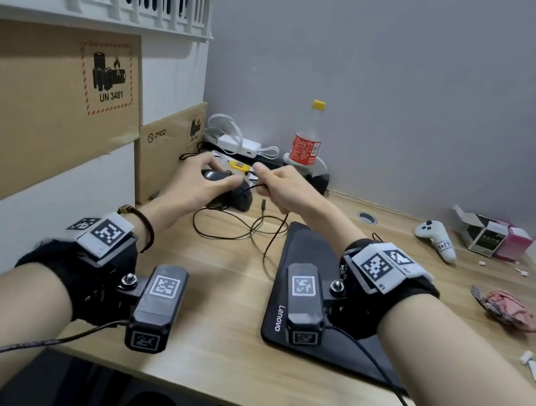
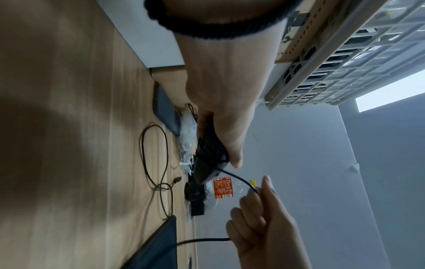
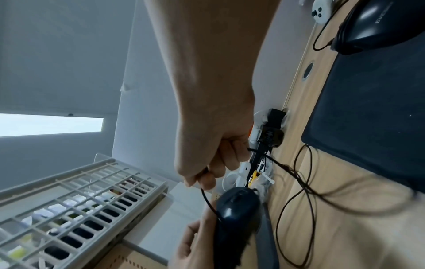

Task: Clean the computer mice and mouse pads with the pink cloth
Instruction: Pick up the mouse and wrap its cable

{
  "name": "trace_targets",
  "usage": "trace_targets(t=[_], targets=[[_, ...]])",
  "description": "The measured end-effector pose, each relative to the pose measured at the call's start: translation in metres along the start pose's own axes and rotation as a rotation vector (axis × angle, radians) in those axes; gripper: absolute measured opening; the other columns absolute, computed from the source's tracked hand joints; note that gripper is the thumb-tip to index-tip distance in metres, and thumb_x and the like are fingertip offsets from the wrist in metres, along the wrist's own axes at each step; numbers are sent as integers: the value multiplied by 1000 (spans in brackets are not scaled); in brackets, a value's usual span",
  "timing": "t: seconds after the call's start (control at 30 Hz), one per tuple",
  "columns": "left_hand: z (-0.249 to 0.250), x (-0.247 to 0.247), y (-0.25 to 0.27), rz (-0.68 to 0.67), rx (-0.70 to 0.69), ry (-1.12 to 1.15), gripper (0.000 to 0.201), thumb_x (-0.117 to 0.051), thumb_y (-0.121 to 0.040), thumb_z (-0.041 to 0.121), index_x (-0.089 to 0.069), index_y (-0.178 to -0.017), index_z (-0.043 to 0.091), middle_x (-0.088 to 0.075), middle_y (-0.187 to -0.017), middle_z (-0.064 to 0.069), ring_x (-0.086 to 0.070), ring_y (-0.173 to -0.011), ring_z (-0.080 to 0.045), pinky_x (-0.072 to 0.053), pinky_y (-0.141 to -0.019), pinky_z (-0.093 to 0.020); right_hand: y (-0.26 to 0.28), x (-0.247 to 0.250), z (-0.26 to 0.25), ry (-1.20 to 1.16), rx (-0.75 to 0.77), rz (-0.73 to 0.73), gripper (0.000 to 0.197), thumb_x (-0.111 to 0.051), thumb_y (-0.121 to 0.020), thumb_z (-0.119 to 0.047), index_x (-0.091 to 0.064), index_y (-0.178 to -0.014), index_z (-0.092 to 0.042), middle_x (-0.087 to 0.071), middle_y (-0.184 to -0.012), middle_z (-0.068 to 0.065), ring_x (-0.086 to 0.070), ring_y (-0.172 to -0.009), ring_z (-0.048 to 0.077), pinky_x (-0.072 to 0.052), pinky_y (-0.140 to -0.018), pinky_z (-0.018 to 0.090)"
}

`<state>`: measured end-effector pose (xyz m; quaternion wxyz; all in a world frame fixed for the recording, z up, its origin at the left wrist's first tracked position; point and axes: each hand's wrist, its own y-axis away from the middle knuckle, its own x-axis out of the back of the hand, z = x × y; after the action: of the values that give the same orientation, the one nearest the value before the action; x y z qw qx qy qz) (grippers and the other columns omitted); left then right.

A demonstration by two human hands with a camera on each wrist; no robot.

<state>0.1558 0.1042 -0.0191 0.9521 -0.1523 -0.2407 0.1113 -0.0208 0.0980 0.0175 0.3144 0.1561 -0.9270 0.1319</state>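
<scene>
Mouse number one, a black wired mouse (image 1: 217, 176), is held off the wooden surface (image 1: 215, 326) at its far left, near the cardboard boxes (image 1: 163, 150). The left hand (image 1: 193, 185) grips it, thumb on one flank and fingers (image 1: 209, 160) curled over the other. Its black cable (image 1: 255, 187) runs to the right hand (image 1: 284, 184), whose fingers are closed around the cord just right of the mouse; from there the cable drops in loose loops onto the surface between the hands and the black mouse pad (image 1: 306, 260). That pad, marked Lenovo, lies flat at the near centre. A second dark mouse (image 3: 377, 25) shows in the right wrist view, resting at the edge of the pad. Another dark pad (image 2: 164, 109) lies at the far left by the boxes, seen in the left wrist view. The pink cloth (image 1: 509, 310) sits crumpled at the right of the surface, well apart from both hands. A bottle with a red label (image 1: 307, 139) stands at the far edge, and a white controller (image 1: 437, 238) lies to the right.
</scene>
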Motion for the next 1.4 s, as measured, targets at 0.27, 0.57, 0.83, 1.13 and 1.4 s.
trace_targets(t=[0.27,0.57,0.83,1.13,1.4], targets=[[20,18,26,-576,-69,285,29,-53,-93,40,-52,-115,21,-69,-93,9,-65,-81,-4,-50,-63,-18,-11,0,33,-121,-50,116,47,-47,-100,-38,-47,-62,-11,-40,-52,5,-44,-44,7,-30,-52,25],[16,-16,-5,92,59,404,32,-65,-80,52,-62,-95,23,-66,-92,5,-63,-88,-14,-53,-74,-36,3,-21,38,-13,-165,-223,50,-23,-105,-27,-55,-72,-7,-30,-54,1,-24,-45,13,-22,-45,23],[14,-28,-4,121,-78,-18,28,-68,-81,43,-62,-98,22,-64,-96,5,-60,-92,-14,-50,-83,-32,10,11,13,178,-20,-218,63,-32,-103,-43,-69,-75,-1,-30,-43,-7,-26,-44,11,-28,-47,23],[34,-7,9,-486,-28,487,20,-57,-95,28,-67,-102,13,-66,-89,-2,-60,-78,-10,-50,-63,-20,-7,17,32,-45,-56,133,51,-37,-101,-48,-54,-70,-10,-45,-63,10,-39,-53,19,-33,-51,25],[17,-8,-5,224,144,666,18,-71,-80,42,-64,-87,27,-67,-99,3,-64,-102,-20,-55,-86,-47,1,-48,21,5,-75,-123,58,-26,-106,-36,-56,-67,-6,-41,-50,-1,-33,-43,13,-30,-43,23]])
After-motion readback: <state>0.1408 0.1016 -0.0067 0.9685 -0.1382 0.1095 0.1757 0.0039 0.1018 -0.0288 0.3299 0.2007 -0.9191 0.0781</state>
